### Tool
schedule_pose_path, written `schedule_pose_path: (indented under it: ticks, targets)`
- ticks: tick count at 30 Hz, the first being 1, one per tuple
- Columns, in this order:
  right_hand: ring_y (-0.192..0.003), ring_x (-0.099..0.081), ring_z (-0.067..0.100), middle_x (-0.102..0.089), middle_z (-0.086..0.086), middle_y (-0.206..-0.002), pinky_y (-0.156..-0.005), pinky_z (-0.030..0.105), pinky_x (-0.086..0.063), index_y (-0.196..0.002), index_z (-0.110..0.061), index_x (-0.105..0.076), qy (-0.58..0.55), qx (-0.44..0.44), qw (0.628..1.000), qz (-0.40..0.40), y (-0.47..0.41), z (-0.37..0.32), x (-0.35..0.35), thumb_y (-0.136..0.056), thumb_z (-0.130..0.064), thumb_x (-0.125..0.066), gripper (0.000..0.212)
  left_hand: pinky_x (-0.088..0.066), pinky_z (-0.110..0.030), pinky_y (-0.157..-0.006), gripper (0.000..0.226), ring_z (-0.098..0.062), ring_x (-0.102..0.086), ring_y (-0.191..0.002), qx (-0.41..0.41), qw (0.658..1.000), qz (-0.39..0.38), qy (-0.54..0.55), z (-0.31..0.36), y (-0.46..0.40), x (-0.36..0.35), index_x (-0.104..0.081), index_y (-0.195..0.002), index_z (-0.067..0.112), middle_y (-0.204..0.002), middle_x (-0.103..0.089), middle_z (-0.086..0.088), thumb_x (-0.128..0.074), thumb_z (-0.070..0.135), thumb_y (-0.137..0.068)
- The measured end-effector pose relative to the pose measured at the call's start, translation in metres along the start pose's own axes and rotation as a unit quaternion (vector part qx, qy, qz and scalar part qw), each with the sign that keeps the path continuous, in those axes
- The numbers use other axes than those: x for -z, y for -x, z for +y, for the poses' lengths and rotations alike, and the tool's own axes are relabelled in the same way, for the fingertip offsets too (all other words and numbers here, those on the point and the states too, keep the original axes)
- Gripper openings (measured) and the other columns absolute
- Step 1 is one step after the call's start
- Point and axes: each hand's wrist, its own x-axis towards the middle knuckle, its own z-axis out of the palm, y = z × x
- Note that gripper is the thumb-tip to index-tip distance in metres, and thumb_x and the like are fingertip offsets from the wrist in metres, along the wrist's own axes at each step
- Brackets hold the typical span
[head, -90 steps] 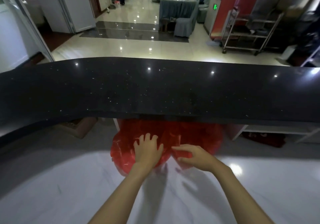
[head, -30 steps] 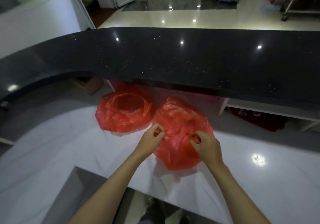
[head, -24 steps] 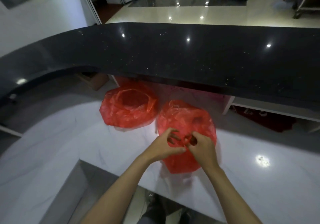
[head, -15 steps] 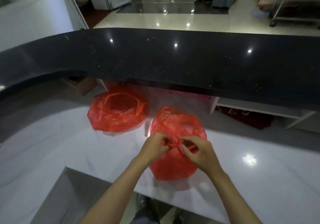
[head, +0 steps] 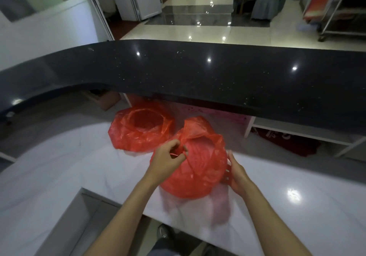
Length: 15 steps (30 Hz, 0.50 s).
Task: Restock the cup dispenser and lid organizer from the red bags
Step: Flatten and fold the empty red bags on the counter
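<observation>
At the bottom of the frame two bare forearms reach up from the lower edge over a pale marbled surface (head: 59, 176), with a shoe showing on the floor below its cut-out edge. In the centre the left hand (head: 165, 159) has its fingers (head: 174, 143) curled and pinching a twisted strip of red plastic at the left side of the nearer red bag (head: 198, 168). The right hand (head: 236, 176) is at the bag's right side, fingers bent around the thin plastic there, partly seen through it. This bag is a round, translucent, crinkled red sack resting on the surface, its top pulled up into a loose peak; what it holds cannot be made out, and no writing is legible on it. Just beyond it to the left, close beside it, sits a second red bag (head: 138, 131) with its mouth open and rim rolled outward. Above both runs a curved glossy black counter (head: 198, 73) speckled with light reflections. Across the top of the frame lie a shiny tiled floor, a cloth-covered chair at upper right and a metal trolley at the far right edge.
</observation>
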Motion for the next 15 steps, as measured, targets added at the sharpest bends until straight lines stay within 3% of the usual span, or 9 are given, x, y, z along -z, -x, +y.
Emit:
schedule_pose_path:
  ticks: [2, 5, 8, 10, 13, 15]
  targets:
    - [-0.11, -0.071, 0.039, -0.077, 0.011, -0.121, -0.101, 0.058, -0.055, -0.13, -0.029, -0.071, -0.035, -0.016, 0.999, -0.025, -0.012, 0.009, -0.002, -0.095, -0.078, -0.045, 0.067, -0.059, -0.042, -0.082, 0.018, -0.032, -0.07, -0.086, 0.029, 0.997, 0.004, 0.077, 0.001, 0.004, 0.007, -0.064, -0.083, 0.017, -0.091, -0.073, -0.008, -0.072, 0.003, -0.09]
    - [-0.112, -0.062, 0.04, -0.068, 0.02, -0.125, -0.107, 0.056, -0.049, -0.133, -0.032, -0.071, -0.072, -0.04, 0.992, -0.092, -0.02, 0.014, -0.007, -0.084, -0.086, -0.048, 0.076, -0.057, -0.036, -0.081, 0.009, -0.023, -0.066, -0.084, 0.049, 0.987, 0.011, 0.153, 0.003, 0.009, 0.016, -0.063, -0.089, 0.005, -0.087, -0.069, -0.007, -0.067, -0.003, -0.09]
    - [-0.115, -0.068, 0.036, -0.073, 0.015, -0.128, -0.106, 0.051, -0.051, -0.133, -0.032, -0.07, -0.076, -0.061, 0.988, -0.118, -0.022, 0.017, -0.015, -0.094, -0.081, -0.044, 0.068, -0.048, -0.033, -0.077, 0.031, -0.017, -0.055, -0.077, 0.062, 0.982, 0.022, 0.177, -0.002, 0.013, 0.021, -0.06, -0.077, 0.021, -0.081, -0.061, -0.003, -0.075, -0.003, -0.09]
    - [-0.118, -0.068, 0.035, -0.073, 0.015, -0.129, -0.105, 0.05, -0.053, -0.132, -0.027, -0.071, -0.048, -0.059, 0.989, -0.124, -0.023, 0.021, -0.019, -0.092, -0.078, -0.055, 0.067, -0.045, -0.039, -0.076, 0.03, -0.021, -0.05, -0.076, 0.079, 0.975, 0.035, 0.202, -0.005, 0.015, 0.025, -0.057, -0.074, 0.022, -0.077, -0.054, -0.006, -0.083, 0.012, -0.086]
    - [-0.089, -0.067, 0.026, -0.068, 0.019, -0.104, -0.084, 0.039, -0.059, -0.116, -0.011, -0.072, -0.009, -0.027, 0.991, -0.131, -0.016, 0.023, -0.028, -0.086, -0.046, -0.079, 0.046, -0.047, -0.04, -0.076, 0.03, -0.023, -0.056, -0.075, 0.095, 0.97, 0.056, 0.217, -0.006, 0.017, 0.026, -0.059, -0.073, 0.016, -0.073, -0.058, -0.008, -0.084, 0.029, -0.082]
    - [-0.074, -0.063, 0.02, -0.065, 0.021, -0.095, -0.072, 0.032, -0.058, -0.115, 0.001, -0.072, 0.004, 0.007, 0.994, -0.112, -0.009, 0.02, -0.029, -0.095, -0.01, -0.067, 0.023, -0.048, -0.03, -0.073, 0.026, -0.013, -0.058, -0.071, 0.087, 0.969, 0.062, 0.224, -0.003, 0.018, 0.029, -0.06, -0.07, 0.015, -0.071, -0.06, -0.001, -0.077, 0.028, -0.085]
